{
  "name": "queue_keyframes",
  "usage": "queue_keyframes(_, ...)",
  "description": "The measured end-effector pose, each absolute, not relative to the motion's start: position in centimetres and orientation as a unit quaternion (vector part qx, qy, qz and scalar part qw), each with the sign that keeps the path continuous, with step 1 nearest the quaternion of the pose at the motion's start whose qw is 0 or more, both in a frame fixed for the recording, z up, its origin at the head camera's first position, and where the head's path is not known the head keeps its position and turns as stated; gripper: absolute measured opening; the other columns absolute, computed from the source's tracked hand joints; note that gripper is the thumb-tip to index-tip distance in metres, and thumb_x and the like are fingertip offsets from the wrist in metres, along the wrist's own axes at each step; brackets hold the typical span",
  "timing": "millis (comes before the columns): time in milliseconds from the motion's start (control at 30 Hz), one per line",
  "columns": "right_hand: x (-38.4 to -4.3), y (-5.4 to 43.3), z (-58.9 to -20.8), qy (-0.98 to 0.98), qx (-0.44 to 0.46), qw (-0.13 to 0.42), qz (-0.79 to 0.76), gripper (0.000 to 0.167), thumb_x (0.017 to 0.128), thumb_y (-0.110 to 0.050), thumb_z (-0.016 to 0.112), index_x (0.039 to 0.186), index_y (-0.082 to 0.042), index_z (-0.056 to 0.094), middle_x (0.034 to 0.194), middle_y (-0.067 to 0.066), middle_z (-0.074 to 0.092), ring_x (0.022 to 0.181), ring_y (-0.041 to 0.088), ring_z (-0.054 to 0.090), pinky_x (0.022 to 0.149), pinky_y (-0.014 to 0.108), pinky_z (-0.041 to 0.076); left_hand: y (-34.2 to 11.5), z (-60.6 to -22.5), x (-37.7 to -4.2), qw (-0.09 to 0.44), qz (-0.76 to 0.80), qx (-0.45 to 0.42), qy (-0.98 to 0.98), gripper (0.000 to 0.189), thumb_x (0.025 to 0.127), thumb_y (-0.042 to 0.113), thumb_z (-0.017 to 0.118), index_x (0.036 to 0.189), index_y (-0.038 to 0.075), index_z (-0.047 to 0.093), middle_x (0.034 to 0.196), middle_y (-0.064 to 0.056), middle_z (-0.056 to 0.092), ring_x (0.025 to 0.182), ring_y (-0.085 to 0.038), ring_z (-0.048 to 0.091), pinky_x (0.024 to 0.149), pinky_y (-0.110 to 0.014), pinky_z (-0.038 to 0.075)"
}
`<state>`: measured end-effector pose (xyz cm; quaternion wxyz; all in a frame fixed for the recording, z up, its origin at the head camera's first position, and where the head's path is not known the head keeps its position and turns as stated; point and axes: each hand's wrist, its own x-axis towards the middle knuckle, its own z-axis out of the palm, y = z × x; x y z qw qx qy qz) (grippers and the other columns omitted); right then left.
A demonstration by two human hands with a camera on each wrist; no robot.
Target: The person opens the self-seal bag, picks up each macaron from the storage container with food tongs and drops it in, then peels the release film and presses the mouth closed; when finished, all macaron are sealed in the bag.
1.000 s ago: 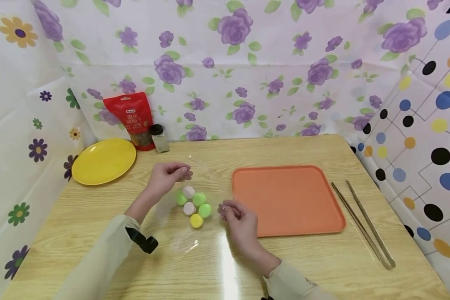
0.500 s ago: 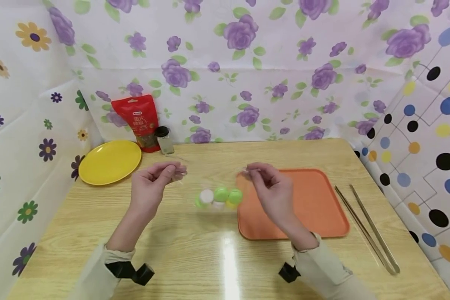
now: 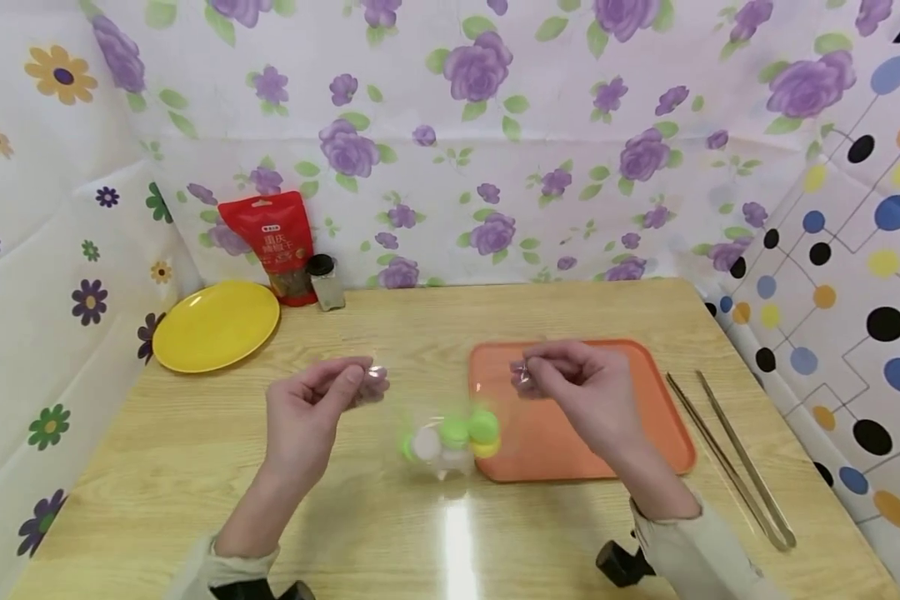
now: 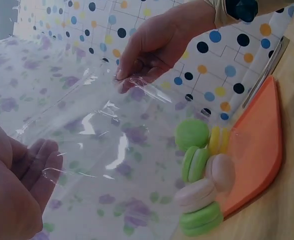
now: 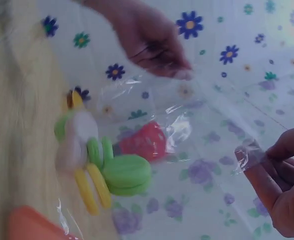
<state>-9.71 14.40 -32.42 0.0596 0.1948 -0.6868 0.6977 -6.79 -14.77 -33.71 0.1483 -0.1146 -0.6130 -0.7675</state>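
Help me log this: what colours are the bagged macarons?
The macarons are green, yellow and pale pink, clearest in the left wrist view.

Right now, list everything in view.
Bag: one, clear, centre
Macarons: six (three green, two pale pink, one yellow), in the bag
Tray: one, orange, right of centre
Tongs: one, silver, right of tray
Plate: one, yellow, back left
Pouch: one, red, beside the plate
Jar: one, clear, black lid, beside the pouch
Table: one, tan, underneath
Sheets: three, white patterned, back and sides
Sleeves: two, cream, forearms
Cameras: two, black, wrists
Left hand: one, bare, pinching bag
Right hand: one, bare, pinching bag
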Motion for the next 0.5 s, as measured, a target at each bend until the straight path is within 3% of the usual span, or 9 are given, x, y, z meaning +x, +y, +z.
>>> queue_keyframes(133, -8.4, 15.8, -33.4, -0.685, 0.127, -0.016, 0.717, 0.020, 0.097, -0.006, 0.067, 0.103, 0.013, 0.069, 0.087, 0.018, 0.074, 0.073, 0.029, 0.073, 0.069, 0.047, 0.060, -13.9, -35.0, -5.1, 0.096, -0.782, -0.077, -0.611, 0.014, 0.098, -0.001, 0.062, 0.103, -0.011, 0.071, 0.091, -0.015, 0.075, 0.081, -0.025, 0.074, 0.075, -0.043, 0.059)
queue_keyframes(267, -6.8, 16.9, -34.4, -0.690, 0.078, -0.049, 0.718, 0.022, 0.097, -0.010, 0.068, 0.100, 0.012, 0.070, 0.083, 0.017, 0.074, 0.073, 0.027, 0.073, 0.067, 0.046, 0.060, -13.0, -36.2, -3.5, 0.053, -0.798, -0.062, -0.597, 0.013, 0.098, 0.000, 0.061, 0.101, 0.001, 0.075, 0.091, -0.014, 0.075, 0.083, -0.025, 0.074, 0.075, -0.045, 0.059)
queue_keyframes(500, -5.6, 17.7, -36.8, -0.664, 0.009, -0.072, 0.744, 0.019, 0.095, -0.004, 0.067, 0.087, 0.012, 0.065, 0.067, 0.014, 0.068, 0.055, 0.016, 0.063, 0.051, 0.028, 0.056, -11.0, -38.8, -1.9, 0.025, -0.828, -0.042, -0.559, 0.020, 0.098, -0.003, 0.059, 0.100, 0.009, 0.076, 0.090, -0.014, 0.075, 0.082, -0.023, 0.074, 0.075, -0.042, 0.060)
